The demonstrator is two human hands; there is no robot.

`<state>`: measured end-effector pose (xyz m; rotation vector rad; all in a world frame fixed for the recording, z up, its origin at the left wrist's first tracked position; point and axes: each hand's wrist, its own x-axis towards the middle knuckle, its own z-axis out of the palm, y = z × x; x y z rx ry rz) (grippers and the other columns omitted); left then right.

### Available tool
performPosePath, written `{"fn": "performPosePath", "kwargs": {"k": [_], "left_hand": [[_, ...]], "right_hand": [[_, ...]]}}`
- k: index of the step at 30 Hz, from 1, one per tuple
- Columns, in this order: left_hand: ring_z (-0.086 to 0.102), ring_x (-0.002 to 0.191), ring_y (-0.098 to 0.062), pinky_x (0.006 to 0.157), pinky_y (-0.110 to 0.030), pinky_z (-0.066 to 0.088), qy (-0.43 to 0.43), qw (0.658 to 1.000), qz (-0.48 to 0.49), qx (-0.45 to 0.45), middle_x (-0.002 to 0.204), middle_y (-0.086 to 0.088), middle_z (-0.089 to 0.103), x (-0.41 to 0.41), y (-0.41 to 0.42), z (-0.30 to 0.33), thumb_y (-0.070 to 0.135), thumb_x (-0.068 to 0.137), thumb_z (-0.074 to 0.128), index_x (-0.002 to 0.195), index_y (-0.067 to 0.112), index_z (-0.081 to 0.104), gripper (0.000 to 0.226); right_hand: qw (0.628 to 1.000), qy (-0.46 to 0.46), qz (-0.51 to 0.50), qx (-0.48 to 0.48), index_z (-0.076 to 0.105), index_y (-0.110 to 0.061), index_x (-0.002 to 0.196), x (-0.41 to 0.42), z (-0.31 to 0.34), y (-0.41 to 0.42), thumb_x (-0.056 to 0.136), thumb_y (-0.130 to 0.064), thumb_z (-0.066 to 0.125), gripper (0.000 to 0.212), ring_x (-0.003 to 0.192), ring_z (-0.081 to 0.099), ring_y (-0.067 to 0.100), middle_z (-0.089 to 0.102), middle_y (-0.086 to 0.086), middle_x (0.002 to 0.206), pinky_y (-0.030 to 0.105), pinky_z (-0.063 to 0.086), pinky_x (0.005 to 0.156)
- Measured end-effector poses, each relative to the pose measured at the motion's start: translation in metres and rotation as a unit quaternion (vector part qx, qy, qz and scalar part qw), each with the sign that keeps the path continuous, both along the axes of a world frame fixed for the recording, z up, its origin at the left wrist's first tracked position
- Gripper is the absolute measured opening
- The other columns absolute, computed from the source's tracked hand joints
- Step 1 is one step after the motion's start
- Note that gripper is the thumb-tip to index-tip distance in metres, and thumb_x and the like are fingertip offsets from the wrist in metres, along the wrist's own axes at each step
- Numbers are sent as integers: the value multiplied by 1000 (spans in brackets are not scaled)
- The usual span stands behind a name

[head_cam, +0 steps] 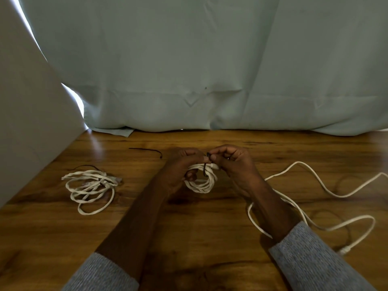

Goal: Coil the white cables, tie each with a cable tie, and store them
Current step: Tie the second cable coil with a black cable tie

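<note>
A small coil of white cable (200,182) is held upright just above the wooden table, between both hands. My left hand (181,168) grips the coil's left side, thumb through the loop. My right hand (232,162) pinches the end of a black cable tie (205,169) that wraps over the top of the coil. A second coiled white cable (90,187) lies at the left with a dark tie on it. An uncoiled white cable (319,181) sprawls at the right, running under my right forearm.
A spare black cable tie (147,150) lies on the wooden table (189,227) behind my left hand. A pale curtain (210,70) hangs along the far table edge. A grey panel (25,122) leans at the left.
</note>
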<state>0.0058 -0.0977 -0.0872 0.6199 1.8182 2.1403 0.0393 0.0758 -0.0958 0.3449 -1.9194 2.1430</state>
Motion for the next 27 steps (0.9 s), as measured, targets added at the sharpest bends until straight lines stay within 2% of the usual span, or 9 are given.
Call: {"fn": "performPosePath", "kwargs": {"k": [9,17,19,23,27], "left_hand": [[35,32,-6,36,-15,28,9,1000,-6,2,52,-6,57,3,0,3,0,92,58,81,-8,66,15],[35,31,-6,36,-16,27,-1,1000,-8,-11,54,-11,56,0,2,0,1,90,60,80,-7,67,14],[35,31,-6,36,-16,27,-3,1000,-8,-2,55,-11,56,0,2,-1,1,90,60,79,-4,69,15],[35,31,-5,36,-15,28,-4,1000,-17,16,54,-10,56,-2,1,-1,5,87,63,77,-2,70,15],[36,32,-6,36,-16,28,-2,1000,-19,11,55,-10,56,-2,0,-2,9,84,66,81,-7,68,16]], "right_hand": [[1000,3,-11,9,78,-16,90,-2,-2,1,86,2,71,20,84,69,18,77,7,88,31,54,76],[1000,5,12,-8,80,-21,88,-1,-1,1,76,-15,76,14,86,69,18,76,4,88,30,56,78],[1000,8,8,-2,79,-18,89,-2,-2,2,79,-9,75,14,85,68,19,76,4,88,30,56,77],[1000,7,-1,20,75,-11,92,-2,-2,3,87,6,68,19,75,68,6,76,-2,81,19,51,65],[1000,11,0,10,75,-11,93,-2,-3,3,86,4,69,17,79,68,12,76,1,84,25,54,70]]}}
